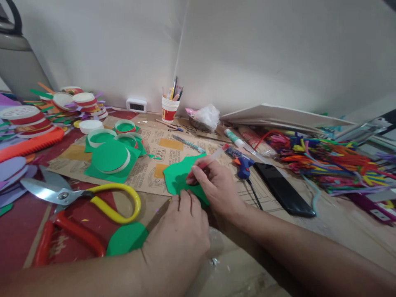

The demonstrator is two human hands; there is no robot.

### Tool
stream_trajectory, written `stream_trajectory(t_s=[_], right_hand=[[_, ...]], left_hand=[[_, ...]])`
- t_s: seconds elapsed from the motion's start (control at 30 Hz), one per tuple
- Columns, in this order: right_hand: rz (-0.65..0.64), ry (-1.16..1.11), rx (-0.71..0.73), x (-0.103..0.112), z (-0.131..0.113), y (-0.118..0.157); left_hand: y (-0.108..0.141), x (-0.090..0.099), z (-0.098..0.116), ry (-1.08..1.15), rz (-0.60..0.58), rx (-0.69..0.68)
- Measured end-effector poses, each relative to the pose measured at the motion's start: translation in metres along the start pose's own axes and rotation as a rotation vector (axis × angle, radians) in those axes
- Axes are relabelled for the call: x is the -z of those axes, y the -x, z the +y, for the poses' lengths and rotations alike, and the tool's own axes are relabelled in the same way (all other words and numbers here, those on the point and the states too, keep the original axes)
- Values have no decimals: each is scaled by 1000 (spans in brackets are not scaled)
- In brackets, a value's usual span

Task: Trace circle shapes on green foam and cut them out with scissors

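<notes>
My right hand (221,185) is closed around a slim pen (219,153) with a translucent barrel and a red end. Its lower end points down at an irregular piece of green paper (177,175), and the tip is hidden by my fingers. My left hand (185,218) lies with its fingers stretched out on the near edge of that paper, holding nothing. A green paper disc (127,238) sits left of my left wrist. Large scissors (114,198) with one yellow and one red handle lie further left, blades apart.
Green-topped paper rings (111,156) stand on brown paper (147,144) at the left. A cup of pens (170,108) stands at the back. To the right are a blue glue gun (243,166), a black phone (283,189), a glue stick (234,137) and colourful pipe cleaners (334,161).
</notes>
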State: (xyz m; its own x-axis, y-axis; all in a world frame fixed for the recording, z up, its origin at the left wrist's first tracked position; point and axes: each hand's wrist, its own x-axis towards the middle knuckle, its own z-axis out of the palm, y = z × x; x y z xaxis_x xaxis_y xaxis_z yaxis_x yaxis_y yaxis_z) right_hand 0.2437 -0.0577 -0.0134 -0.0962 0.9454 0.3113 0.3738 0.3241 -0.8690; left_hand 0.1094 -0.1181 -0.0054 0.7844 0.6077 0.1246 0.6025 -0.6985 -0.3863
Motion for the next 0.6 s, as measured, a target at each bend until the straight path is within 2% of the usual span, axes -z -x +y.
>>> stream_trajectory(t_s=[0.2,0.6], right_hand=[[16,190,75,4,-1,-1],[-31,250,61,4,-2,-2]], left_hand=[[2,-5,1,-7,58,0],[1,-1,1,32,59,-7]])
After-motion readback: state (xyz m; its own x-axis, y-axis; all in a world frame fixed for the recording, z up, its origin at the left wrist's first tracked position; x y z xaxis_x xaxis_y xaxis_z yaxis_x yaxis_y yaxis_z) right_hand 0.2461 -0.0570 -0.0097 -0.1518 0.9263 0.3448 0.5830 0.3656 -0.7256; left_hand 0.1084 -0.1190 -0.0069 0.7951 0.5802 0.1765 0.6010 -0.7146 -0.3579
